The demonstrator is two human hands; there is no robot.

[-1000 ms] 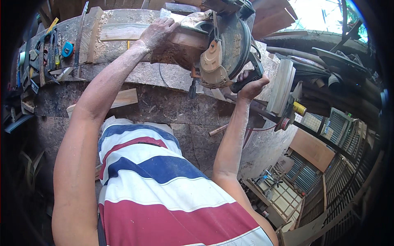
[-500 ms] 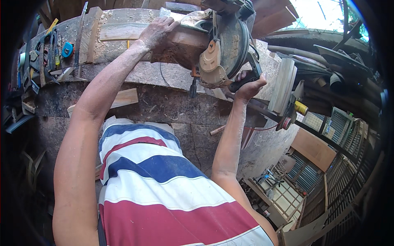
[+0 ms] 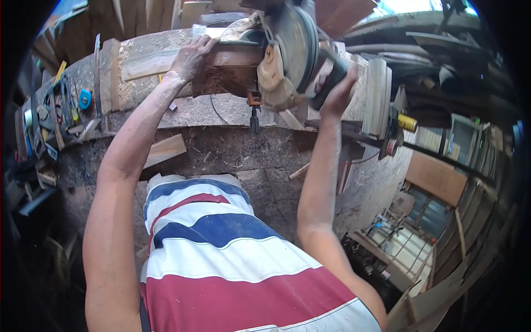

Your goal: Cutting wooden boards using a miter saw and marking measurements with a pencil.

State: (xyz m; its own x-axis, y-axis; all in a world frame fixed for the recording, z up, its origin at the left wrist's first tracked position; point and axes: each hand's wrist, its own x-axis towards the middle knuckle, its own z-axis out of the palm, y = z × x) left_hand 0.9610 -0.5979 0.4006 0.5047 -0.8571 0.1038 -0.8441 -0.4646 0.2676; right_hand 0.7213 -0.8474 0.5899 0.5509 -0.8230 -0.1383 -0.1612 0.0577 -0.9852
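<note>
My right hand (image 3: 338,91) is wrapped round the dark handle (image 3: 326,95) of a miter saw (image 3: 298,52); motion blurs the hand and handle somewhat. The saw has a large round guard and a tan housing (image 3: 272,69) at its side. My left hand (image 3: 191,56) lies over a brown piece of wood (image 3: 235,57) at the left of the saw, its fingers bent over the far edge. The blade's edge and any cut are hidden from me. An orange clamp with a black grip (image 3: 254,119) hangs below the saw's front.
A sawdust-covered bench (image 3: 193,113) carries a pale board (image 3: 146,65), a blue tape measure (image 3: 86,99) and several hand tools at the left. Stacked wood strips (image 3: 376,97) stand right of the saw. A wood offcut (image 3: 166,150) lies below the bench edge.
My right hand has raised the saw's handle. My left hand keeps its place on the wood, while the whole view has shifted slightly.
</note>
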